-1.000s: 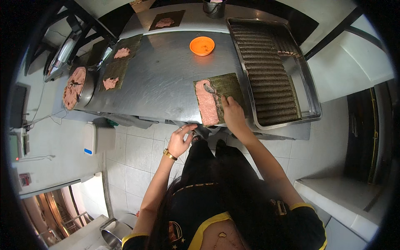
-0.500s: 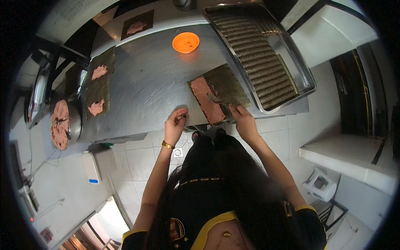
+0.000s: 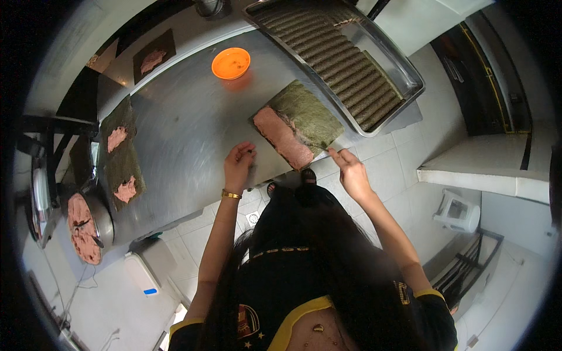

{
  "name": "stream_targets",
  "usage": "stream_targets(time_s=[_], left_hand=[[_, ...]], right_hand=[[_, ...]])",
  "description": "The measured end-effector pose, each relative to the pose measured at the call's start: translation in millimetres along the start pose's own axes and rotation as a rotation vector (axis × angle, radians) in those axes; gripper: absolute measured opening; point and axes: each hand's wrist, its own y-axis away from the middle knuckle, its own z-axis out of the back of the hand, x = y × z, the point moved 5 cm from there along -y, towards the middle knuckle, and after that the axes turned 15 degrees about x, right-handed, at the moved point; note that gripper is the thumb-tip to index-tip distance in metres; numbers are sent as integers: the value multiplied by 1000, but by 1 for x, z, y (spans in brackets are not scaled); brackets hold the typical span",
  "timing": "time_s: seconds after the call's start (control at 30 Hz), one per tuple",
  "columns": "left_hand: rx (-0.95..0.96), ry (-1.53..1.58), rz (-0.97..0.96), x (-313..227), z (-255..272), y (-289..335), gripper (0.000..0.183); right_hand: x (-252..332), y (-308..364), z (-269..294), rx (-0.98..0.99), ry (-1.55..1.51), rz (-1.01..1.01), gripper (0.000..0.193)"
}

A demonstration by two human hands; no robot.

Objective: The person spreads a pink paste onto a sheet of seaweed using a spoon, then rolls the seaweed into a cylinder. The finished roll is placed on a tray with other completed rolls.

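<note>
My right hand (image 3: pixel 351 169) grips the handle of a metal spoon (image 3: pixel 323 148) at the near right corner of a dark green nori sheet (image 3: pixel 310 111). The spoon's bowl is hard to make out. A smooth band of pink minced paste (image 3: pixel 282 136) covers the left side of that sheet. To the left, my left hand (image 3: pixel 239 161) hovers over or rests on the steel table (image 3: pixel 181 140) near its front edge. Its fingers are loosely bent and apart, with nothing visible in them.
A steel tray (image 3: pixel 413 93) of rolled nori rows stands at the far right. An orange bowl (image 3: pixel 230 63) sits near the back. Nori sheets (image 3: pixel 130 155) with pink lumps lie at left, beside a metal bowl (image 3: pixel 103 219) of pink paste. Another sheet (image 3: pixel 167 47) lies farther back.
My right hand and the spoon have moved slightly toward the sheet's right edge, off the pink band. The band looks smoother. The view has turned, and my left hand sits a little farther left.
</note>
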Motion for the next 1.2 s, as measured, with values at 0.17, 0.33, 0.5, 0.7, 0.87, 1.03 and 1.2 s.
stream_targets(time_s=[0.17, 0.33, 0.5, 0.7, 0.87, 1.03, 1.2], left_hand=[[-4, 27, 1, 11, 15, -16, 30], [-32, -43, -42, 11, 26, -28, 31], [-89, -203, -103, -2, 36, -48, 33], [-205, -863, -100, -36, 32, -62, 27], [-211, -1102, -80, -53, 24, -75, 23], [-195, -1011, -13, -57, 14, -78, 20], [-232, -915, -54, -45, 20, -77, 20]], right_hand=[[20, 29, -19, -2, 192, 104, 52], [23, 44, -2, -7, 77, 224, 54], [-1, 42, -3, -134, -53, -58, 63], [11, 49, -10, 18, -167, 129, 52], [-16, 9, 6, 47, -903, -8, 32], [-19, -97, 22, 80, -1227, -13, 25], [-4, -213, 20, 133, -1215, 49, 26]])
